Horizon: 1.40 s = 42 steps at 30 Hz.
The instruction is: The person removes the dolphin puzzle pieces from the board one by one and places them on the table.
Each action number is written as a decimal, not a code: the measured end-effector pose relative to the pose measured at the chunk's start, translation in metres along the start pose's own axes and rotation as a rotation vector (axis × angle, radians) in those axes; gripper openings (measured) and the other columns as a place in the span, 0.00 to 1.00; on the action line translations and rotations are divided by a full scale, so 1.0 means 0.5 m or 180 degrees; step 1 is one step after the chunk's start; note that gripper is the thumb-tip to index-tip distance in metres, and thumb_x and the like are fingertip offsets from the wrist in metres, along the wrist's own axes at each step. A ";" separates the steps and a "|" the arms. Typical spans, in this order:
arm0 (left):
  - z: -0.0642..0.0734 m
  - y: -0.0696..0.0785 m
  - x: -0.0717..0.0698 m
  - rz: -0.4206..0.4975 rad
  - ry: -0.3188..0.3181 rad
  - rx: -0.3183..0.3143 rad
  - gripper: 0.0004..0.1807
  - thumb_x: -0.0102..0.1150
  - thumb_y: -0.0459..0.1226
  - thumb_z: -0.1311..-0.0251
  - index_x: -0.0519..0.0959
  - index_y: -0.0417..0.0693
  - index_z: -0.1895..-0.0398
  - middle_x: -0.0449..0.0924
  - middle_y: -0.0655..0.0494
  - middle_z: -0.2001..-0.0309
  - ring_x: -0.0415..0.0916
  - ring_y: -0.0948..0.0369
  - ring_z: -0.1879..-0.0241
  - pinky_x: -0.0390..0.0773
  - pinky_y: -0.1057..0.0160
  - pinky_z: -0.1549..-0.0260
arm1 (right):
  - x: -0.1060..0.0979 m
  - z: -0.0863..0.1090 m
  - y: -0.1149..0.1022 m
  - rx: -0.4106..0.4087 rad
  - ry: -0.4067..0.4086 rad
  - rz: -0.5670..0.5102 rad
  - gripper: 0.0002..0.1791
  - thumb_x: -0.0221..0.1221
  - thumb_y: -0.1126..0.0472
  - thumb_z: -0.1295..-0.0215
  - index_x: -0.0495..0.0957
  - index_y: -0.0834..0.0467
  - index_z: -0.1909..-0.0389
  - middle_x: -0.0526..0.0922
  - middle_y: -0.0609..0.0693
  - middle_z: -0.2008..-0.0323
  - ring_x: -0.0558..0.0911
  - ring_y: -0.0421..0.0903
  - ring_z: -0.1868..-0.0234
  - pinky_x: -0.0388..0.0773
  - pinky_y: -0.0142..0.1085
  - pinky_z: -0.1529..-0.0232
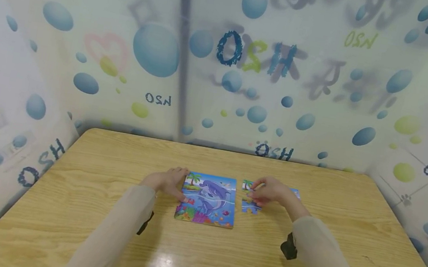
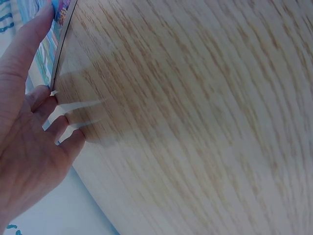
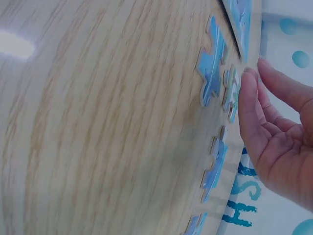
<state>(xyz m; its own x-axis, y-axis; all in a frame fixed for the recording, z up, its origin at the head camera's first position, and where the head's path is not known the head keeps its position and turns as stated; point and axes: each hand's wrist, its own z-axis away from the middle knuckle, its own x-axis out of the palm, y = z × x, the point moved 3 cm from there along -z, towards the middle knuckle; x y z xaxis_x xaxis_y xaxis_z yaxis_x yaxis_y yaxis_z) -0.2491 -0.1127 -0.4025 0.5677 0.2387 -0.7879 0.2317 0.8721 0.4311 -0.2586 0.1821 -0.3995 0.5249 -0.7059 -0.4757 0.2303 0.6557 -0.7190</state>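
Note:
A square dolphin puzzle board point(image 1: 208, 199) lies flat on the wooden table, its picture assembled or printed; I cannot tell which. My left hand point(image 1: 167, 181) rests at its left edge, the thumb extended over the picture and the other fingertips by the far left corner. In the left wrist view, that thumb point(image 2: 29, 41) lies along the board's face. To the right of the board are several loose jigsaw pieces, one with blue water point(image 3: 211, 63). My right hand point(image 1: 269, 191) hovers over them, thumb and index finger close together, with nothing visible between them. It partly hides the pieces behind it.
The wooden table point(image 1: 100, 227) extends around the puzzle on all sides. A patterned curtain or wall point(image 1: 208, 119) stands behind its far edge. More loose jigsaw pieces point(image 3: 215, 166) lie beyond the right hand.

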 end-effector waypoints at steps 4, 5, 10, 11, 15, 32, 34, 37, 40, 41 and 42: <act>0.002 -0.001 -0.001 0.0038 0.0000 -0.0010 0.51 0.64 0.47 0.49 0.44 0.39 0.29 0.40 0.39 0.28 0.37 0.41 0.29 0.45 0.42 0.32 | 0.007 -0.001 -0.014 -0.0117 -0.0029 -0.0011 0.19 0.58 0.63 0.40 0.70 0.68 0.50 0.82 0.51 0.72 0.79 0.36 0.76 0.81 0.30 0.68; 0.002 -0.001 -0.001 0.0050 0.0003 -0.0015 0.51 0.64 0.46 0.49 0.44 0.39 0.29 0.40 0.39 0.28 0.37 0.41 0.29 0.45 0.42 0.32 | 0.009 -0.001 -0.017 -0.0142 -0.0037 -0.0030 0.19 0.58 0.63 0.40 0.71 0.68 0.50 0.82 0.52 0.70 0.80 0.37 0.75 0.81 0.31 0.66; 0.002 -0.002 -0.001 0.0053 0.0004 -0.0047 0.51 0.64 0.47 0.49 0.44 0.40 0.29 0.40 0.40 0.28 0.37 0.42 0.29 0.45 0.42 0.32 | 0.025 -0.007 -0.034 -0.0295 -0.0074 -0.0058 0.19 0.56 0.64 0.38 0.71 0.70 0.49 0.82 0.58 0.61 0.81 0.38 0.70 0.81 0.35 0.61; 0.001 -0.002 0.000 0.0048 0.0011 -0.0053 0.51 0.64 0.47 0.49 0.44 0.40 0.29 0.40 0.40 0.28 0.37 0.42 0.29 0.45 0.42 0.32 | 0.028 -0.009 -0.038 -0.0328 -0.0066 -0.0052 0.20 0.55 0.64 0.38 0.70 0.71 0.49 0.82 0.60 0.60 0.81 0.38 0.69 0.81 0.36 0.60; -0.002 -0.001 0.002 0.0036 0.0037 -0.0072 0.51 0.64 0.48 0.50 0.46 0.41 0.29 0.42 0.41 0.28 0.39 0.42 0.29 0.47 0.42 0.33 | 0.046 -0.016 -0.053 -0.0447 -0.0006 0.0070 0.21 0.56 0.64 0.39 0.71 0.71 0.48 0.79 0.63 0.56 0.82 0.44 0.64 0.81 0.37 0.58; -0.007 0.000 0.002 -0.0046 0.0017 -0.0099 0.51 0.64 0.50 0.50 0.46 0.43 0.29 0.41 0.43 0.28 0.39 0.44 0.29 0.47 0.42 0.32 | 0.150 -0.048 -0.133 -0.0509 0.0237 0.0906 0.25 0.67 0.56 0.51 0.76 0.62 0.52 0.79 0.53 0.57 0.77 0.47 0.55 0.76 0.39 0.52; -0.007 0.001 0.001 -0.0049 -0.0007 -0.0114 0.51 0.63 0.50 0.50 0.46 0.43 0.29 0.41 0.43 0.28 0.38 0.44 0.29 0.46 0.43 0.32 | 0.158 -0.047 -0.135 -0.0412 0.0263 0.0943 0.27 0.69 0.55 0.53 0.75 0.61 0.52 0.78 0.53 0.56 0.77 0.47 0.54 0.75 0.40 0.50; -0.006 0.002 0.000 -0.0061 -0.0033 -0.0125 0.51 0.63 0.50 0.49 0.45 0.42 0.29 0.40 0.43 0.28 0.38 0.43 0.29 0.46 0.43 0.32 | 0.169 -0.049 -0.136 -0.0356 0.0280 0.0982 0.28 0.70 0.56 0.56 0.74 0.61 0.53 0.76 0.53 0.55 0.75 0.48 0.54 0.75 0.41 0.50; -0.005 0.003 -0.001 -0.0080 -0.0030 -0.0142 0.51 0.63 0.50 0.49 0.45 0.43 0.29 0.41 0.43 0.28 0.38 0.44 0.29 0.47 0.43 0.32 | 0.177 -0.054 -0.138 -0.0383 0.0317 0.1066 0.28 0.72 0.58 0.58 0.73 0.62 0.55 0.76 0.54 0.55 0.76 0.49 0.53 0.75 0.41 0.49; -0.005 0.003 -0.002 -0.0085 -0.0023 -0.0151 0.51 0.63 0.50 0.50 0.45 0.43 0.29 0.41 0.43 0.28 0.39 0.44 0.29 0.47 0.43 0.32 | 0.179 -0.057 -0.138 -0.0396 0.0343 0.1112 0.28 0.72 0.58 0.59 0.73 0.62 0.56 0.76 0.54 0.55 0.76 0.49 0.53 0.76 0.41 0.49; -0.004 0.002 -0.002 -0.0081 -0.0019 -0.0162 0.51 0.64 0.50 0.50 0.46 0.43 0.29 0.41 0.43 0.28 0.39 0.44 0.29 0.47 0.43 0.32 | 0.181 -0.059 -0.139 -0.0400 0.0369 0.1160 0.28 0.72 0.58 0.59 0.73 0.62 0.57 0.76 0.54 0.56 0.76 0.49 0.53 0.76 0.41 0.49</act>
<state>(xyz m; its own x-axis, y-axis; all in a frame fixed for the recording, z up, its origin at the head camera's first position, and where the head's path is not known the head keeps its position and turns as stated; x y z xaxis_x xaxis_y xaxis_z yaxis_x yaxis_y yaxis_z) -0.2512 -0.1111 -0.4020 0.5668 0.2136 -0.7957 0.2057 0.8985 0.3877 -0.2513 0.0648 -0.4075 0.4561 -0.4635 -0.7597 -0.0595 0.8359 -0.5457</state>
